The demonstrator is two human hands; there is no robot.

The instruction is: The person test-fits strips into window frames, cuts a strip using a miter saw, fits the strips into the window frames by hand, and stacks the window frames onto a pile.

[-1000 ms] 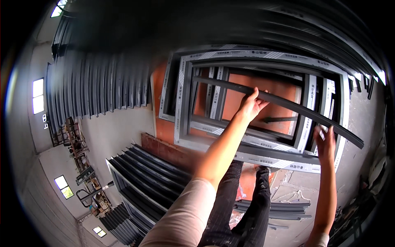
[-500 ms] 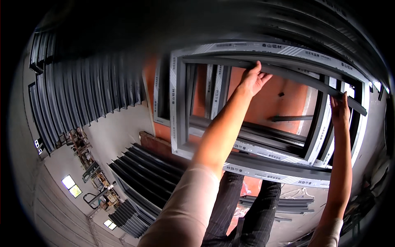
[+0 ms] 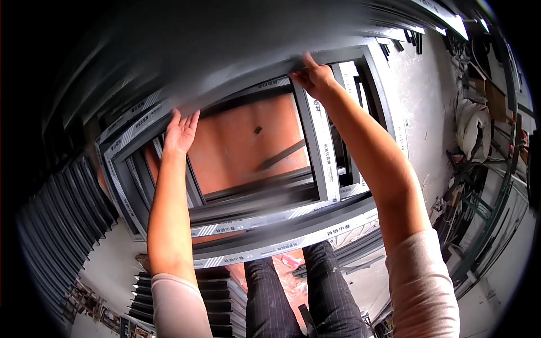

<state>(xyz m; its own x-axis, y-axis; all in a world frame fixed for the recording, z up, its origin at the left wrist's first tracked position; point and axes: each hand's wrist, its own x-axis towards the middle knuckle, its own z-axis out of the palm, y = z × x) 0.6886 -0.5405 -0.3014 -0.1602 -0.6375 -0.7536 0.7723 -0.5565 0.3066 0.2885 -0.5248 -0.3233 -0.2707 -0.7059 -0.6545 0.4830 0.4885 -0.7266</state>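
Observation:
A large dark grey metal window frame [image 3: 328, 163], partly covered with printed white film, stands before me. Along its top side runs a long dark grey strip [image 3: 242, 84], blurred by motion. My right hand [image 3: 316, 80] grips this strip toward its right part, with one finger up over it and the others curled below. Farther left, my left hand [image 3: 180, 135] reaches up with palm showing and fingers apart, its fingertips against the lower edge of the strip. The strip's far ends are hard to make out in the blur.
Behind the frame is an orange panel [image 3: 236, 146]. Many dark profiles [image 3: 73, 208] hang or stack at the left, with more [image 3: 220, 298] near my legs. A rack with long bars [image 3: 479, 208] and a pale sack [image 3: 473, 129] stand at the right. Blurred dark profiles cross the top.
My view has turned, so the frame sits farther left and tilts the other way. Both hands have shifted left in the picture. The strip now lies along the frame's top side.

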